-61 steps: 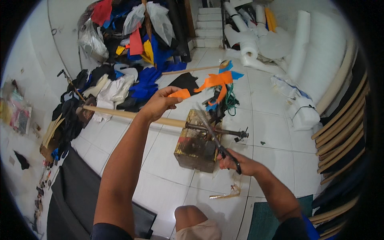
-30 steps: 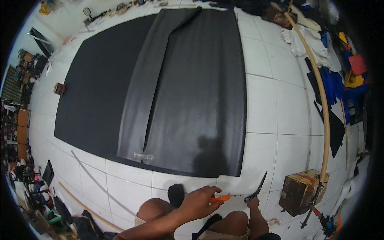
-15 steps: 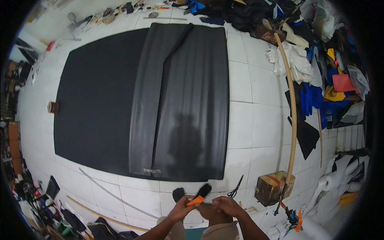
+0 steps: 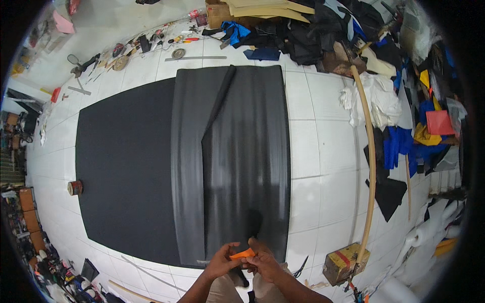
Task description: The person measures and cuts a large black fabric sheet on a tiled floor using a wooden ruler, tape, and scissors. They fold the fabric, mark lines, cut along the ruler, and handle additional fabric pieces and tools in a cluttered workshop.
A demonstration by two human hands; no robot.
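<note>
A small bright orange object [image 4: 243,254], too small to name its kind, is between my two hands. Closed around its left end are the fingers of my left hand [image 4: 221,260]. My right hand [image 4: 263,262] pinches it from the right side. Below them lies a large black sheet [image 4: 126,166] on the floor, its right part a shinier folded-over layer [image 4: 247,151] with a slanting, folded edge. The hands hover over the near edge of this layer. One of my dark-covered feet [image 4: 239,278] shows beneath them, partly hidden by my arms.
Scissors [image 4: 301,266] lie right of my legs. Past them stands a worn box [image 4: 345,263] with a long wooden pole [image 4: 371,161] leaning over it. Fabric scraps and a white bag [image 4: 376,101] crowd the right. A small can [image 4: 75,188] stands by the sheet's left edge.
My hands have moved forward, from over the floor to over the sheet's near edge. My right hand, apart before, now grips the orange object too. The view has shifted, showing more of the far side.
</note>
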